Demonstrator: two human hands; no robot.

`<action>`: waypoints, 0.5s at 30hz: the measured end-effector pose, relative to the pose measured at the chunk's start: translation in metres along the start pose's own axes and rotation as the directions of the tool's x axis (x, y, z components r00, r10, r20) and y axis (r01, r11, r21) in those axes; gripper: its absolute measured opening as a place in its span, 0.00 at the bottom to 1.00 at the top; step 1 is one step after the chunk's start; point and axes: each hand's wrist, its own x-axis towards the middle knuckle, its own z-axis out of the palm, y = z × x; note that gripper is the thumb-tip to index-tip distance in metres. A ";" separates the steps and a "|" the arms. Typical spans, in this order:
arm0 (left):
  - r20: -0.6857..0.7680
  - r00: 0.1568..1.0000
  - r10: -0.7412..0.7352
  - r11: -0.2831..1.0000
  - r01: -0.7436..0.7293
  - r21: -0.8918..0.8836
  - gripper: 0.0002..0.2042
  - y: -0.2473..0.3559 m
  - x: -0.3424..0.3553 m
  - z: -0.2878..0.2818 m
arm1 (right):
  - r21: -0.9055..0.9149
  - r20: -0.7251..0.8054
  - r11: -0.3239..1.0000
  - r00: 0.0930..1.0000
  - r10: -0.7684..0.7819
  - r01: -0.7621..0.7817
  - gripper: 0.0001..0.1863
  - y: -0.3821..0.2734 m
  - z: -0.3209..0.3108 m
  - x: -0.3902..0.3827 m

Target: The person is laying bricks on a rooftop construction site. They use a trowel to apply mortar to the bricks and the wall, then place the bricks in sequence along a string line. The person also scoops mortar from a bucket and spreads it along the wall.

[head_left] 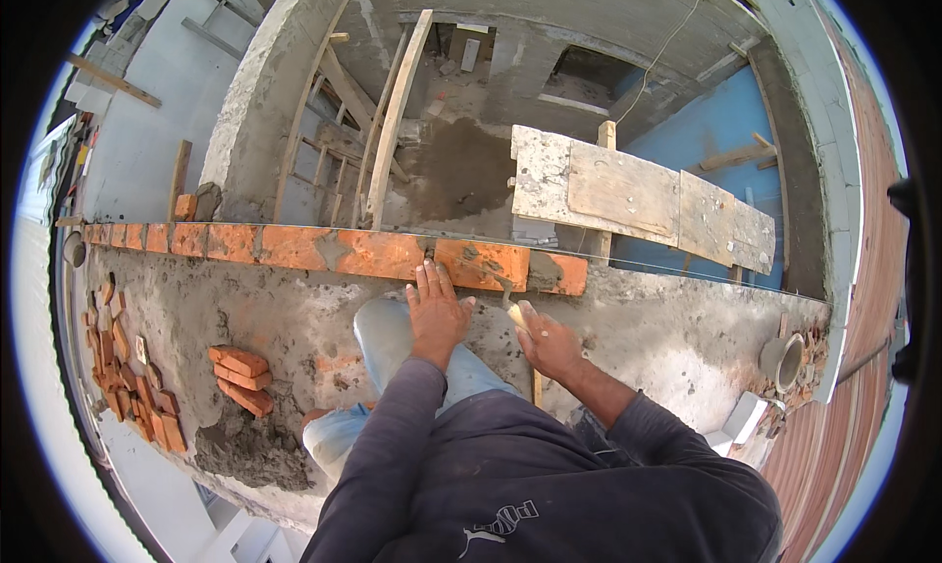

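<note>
Now, hands: the left hand [438,316] lies flat, fingers nearly together, its tips at the brick's near left corner; the right hand [549,342] is curled round the handle of a trowel [514,314].
Trowel: its neck reaches the brick's near side; the blade is hard to make out.
Supplies: a mortar heap [250,450] at the slab's near left, a brick stack [241,365] just beyond it, loose bricks [147,396] toward the left edge.
Brick: the brick [486,265] sits at the slab's [657,318] far edge, between the brick row [294,248] and the end brick [559,273].
Progress: bricks run from the left end past the middle; the string [687,272] continues rightward, so that stretch seems left.
Beyond: boards [628,195] on a post.
</note>
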 end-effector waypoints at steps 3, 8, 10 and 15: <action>0.038 0.999 -0.009 0.999 0.008 0.033 0.44 0.002 0.001 -0.004 | 0.018 -0.014 1.000 1.000 -0.001 0.001 0.29 -0.003 -0.002 0.007; 0.062 0.998 -0.021 0.999 0.018 0.042 0.45 0.003 -0.002 -0.011 | 0.039 0.002 0.999 1.000 -0.011 0.011 0.30 -0.006 -0.004 0.012; 0.048 0.999 -0.025 0.999 0.023 0.036 0.45 0.003 -0.002 -0.013 | 0.033 -0.003 0.999 1.000 -0.019 0.019 0.30 -0.008 -0.003 0.012; 0.021 1.000 -0.014 0.999 0.014 -0.031 0.47 -0.001 -0.007 -0.014 | 0.036 -0.013 0.999 1.000 -0.026 0.026 0.31 -0.011 0.001 0.009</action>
